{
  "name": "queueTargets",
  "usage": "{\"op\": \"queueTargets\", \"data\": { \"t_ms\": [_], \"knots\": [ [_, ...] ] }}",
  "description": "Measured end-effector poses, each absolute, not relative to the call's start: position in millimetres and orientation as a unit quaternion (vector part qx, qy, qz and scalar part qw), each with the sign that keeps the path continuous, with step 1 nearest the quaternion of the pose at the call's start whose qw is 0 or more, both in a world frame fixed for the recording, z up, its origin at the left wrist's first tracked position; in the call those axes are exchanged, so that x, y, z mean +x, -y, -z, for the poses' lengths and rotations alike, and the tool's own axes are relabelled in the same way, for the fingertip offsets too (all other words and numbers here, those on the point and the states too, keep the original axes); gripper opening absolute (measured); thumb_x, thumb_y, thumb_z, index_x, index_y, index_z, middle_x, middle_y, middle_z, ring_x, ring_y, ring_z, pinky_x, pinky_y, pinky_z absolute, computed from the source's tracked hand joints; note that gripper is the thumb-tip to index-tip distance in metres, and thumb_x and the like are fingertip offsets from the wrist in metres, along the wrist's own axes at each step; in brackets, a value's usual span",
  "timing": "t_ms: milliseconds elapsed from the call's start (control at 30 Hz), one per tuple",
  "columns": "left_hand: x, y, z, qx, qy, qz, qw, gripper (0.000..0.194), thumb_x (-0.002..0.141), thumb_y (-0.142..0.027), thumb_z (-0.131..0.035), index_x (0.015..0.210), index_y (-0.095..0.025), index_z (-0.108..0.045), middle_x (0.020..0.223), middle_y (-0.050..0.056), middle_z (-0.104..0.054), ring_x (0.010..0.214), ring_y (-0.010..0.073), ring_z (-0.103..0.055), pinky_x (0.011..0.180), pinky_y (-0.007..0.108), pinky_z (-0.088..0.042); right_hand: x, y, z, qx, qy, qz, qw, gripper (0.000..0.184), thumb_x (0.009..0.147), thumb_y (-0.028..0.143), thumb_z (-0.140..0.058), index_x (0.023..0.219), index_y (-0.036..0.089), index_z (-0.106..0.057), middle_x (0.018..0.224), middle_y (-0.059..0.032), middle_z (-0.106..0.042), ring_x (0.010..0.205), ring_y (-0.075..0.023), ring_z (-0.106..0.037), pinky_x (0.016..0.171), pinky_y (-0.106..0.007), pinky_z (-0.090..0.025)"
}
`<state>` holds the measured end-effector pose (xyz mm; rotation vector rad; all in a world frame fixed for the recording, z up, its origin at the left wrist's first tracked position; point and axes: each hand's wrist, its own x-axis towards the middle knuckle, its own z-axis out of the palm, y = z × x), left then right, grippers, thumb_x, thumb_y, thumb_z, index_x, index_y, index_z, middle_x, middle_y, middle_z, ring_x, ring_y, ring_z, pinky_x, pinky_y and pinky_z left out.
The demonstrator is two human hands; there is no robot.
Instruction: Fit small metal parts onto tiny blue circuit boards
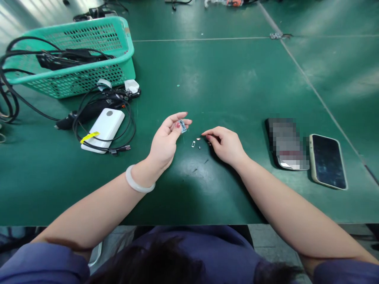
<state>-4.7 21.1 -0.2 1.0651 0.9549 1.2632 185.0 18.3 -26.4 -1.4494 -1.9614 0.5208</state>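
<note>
1. From my end, I see my left hand (164,140) slightly left of the middle of the tabletop (222,90), pinching a small blue board (182,126) between thumb and fingers. The board is flat, angular and patterned; its finer detail is too small for me to read.
2. My right hand (225,144) is curled low over the tabletop just right of the board, index finger and thumb tips close together. A few tiny bits lie at the thumb, but I can't tell whether the fingers grip any of them.
3. Between my hands, on the near side of the board, lie a white rectangular frame (193,144) with a hollow middle, a pinkish bit (198,139) and a dark bit (199,147).
4. A smooth, pale, rounded bangle (139,181) circles my left wrist.
5. The tabletop is green and slightly glossy, crossed by straight seams on its far and right sides.
6. Left of my left hand lies a white block (106,126) with rounded corners, a glossy yellow tag (89,137) against it and a thin black cable (135,128) looped around it.
7. Farther left stands a green plastic basket (94,79), its walls pierced in a lattice, with black cords (72,57) inside.
8. To the right, a black slab (286,144), its face pixelated, lies beside a phone (328,161) with a dark glassy screen and pale case.
</note>
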Motion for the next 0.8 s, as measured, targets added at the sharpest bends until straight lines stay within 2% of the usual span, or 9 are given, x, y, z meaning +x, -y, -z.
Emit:
{"op": "queueTargets", "data": {
  "t_ms": [100, 167, 300, 433, 533, 667, 800],
  "knots": [
    [-10, -17, 6, 0.401, -0.450, -0.514, 0.610, 0.021, 0.090, -0.018, -0.050, 0.105, -0.021, -0.063, 0.105, 0.004, -0.069, 0.082, 0.0086, -0.061, 0.074, 0.022, -0.048, 185, -19, 27, -0.545, 0.753, -0.190, 0.318, 0.019, 0.085, 0.014, -0.056, 0.092, 0.021, -0.072, 0.088, -0.0044, -0.071, 0.083, -0.0187, -0.064, 0.077, -0.034, -0.050],
    [-10, -15, 10, 0.384, -0.466, -0.499, 0.621, 0.019, 0.090, -0.016, -0.049, 0.102, -0.019, -0.064, 0.106, 0.004, -0.070, 0.080, 0.0079, -0.062, 0.071, 0.021, -0.048, 185, -19, 26, -0.545, 0.752, -0.189, 0.320, 0.020, 0.085, 0.013, -0.055, 0.092, 0.020, -0.072, 0.088, -0.0048, -0.071, 0.083, -0.0189, -0.064, 0.077, -0.034, -0.050],
    [-6, -15, 13, 0.374, -0.466, -0.486, 0.637, 0.018, 0.089, -0.014, -0.052, 0.101, -0.016, -0.064, 0.105, 0.005, -0.069, 0.084, 0.0077, -0.065, 0.083, 0.023, -0.051, 188, -18, 22, -0.567, 0.734, -0.185, 0.327, 0.023, 0.086, 0.013, -0.052, 0.088, 0.021, -0.073, 0.085, -0.0044, -0.071, 0.079, -0.0180, -0.064, 0.075, -0.034, -0.050],
    [-5, -15, 12, 0.361, -0.457, -0.473, 0.661, 0.022, 0.085, -0.009, -0.056, 0.105, -0.016, -0.063, 0.110, 0.007, -0.069, 0.096, 0.0105, -0.067, 0.095, 0.028, -0.050, 192, -16, 18, -0.586, 0.738, -0.175, 0.284, 0.009, 0.079, 0.019, -0.067, 0.084, 0.021, -0.073, 0.081, -0.0037, -0.070, 0.073, -0.0186, -0.062, 0.070, -0.034, -0.049],
    [-5, -14, 11, 0.363, -0.462, -0.463, 0.664, 0.025, 0.081, -0.007, -0.058, 0.104, -0.016, -0.063, 0.113, 0.007, -0.068, 0.098, 0.0126, -0.068, 0.096, 0.031, -0.050, 192, -14, 18, -0.578, 0.754, -0.181, 0.254, 0.008, 0.077, 0.016, -0.066, 0.078, 0.021, -0.072, 0.081, -0.0041, -0.071, 0.076, -0.0197, -0.064, 0.072, -0.035, -0.049],
    [-3, -12, 13, 0.385, -0.465, -0.452, 0.656, 0.025, 0.078, -0.010, -0.063, 0.102, -0.016, -0.064, 0.107, 0.007, -0.070, 0.098, 0.0145, -0.068, 0.092, 0.032, -0.053, 186, -10, 14, -0.576, 0.729, -0.211, 0.305, 0.010, 0.080, 0.018, -0.063, 0.078, 0.022, -0.072, 0.081, -0.0029, -0.072, 0.074, -0.0181, -0.064, 0.072, -0.034, -0.049],
    [-2, -11, 15, 0.423, -0.462, -0.437, 0.645, 0.027, 0.073, -0.015, -0.071, 0.100, -0.015, -0.066, 0.098, 0.007, -0.073, 0.090, 0.0152, -0.068, 0.088, 0.033, -0.054, 175, -5, 5, -0.580, 0.626, -0.363, 0.375, 0.011, 0.078, 0.030, -0.067, 0.079, 0.021, -0.073, 0.075, -0.0018, -0.073, 0.066, -0.0158, -0.064, 0.064, -0.030, -0.049]
  ]
}}
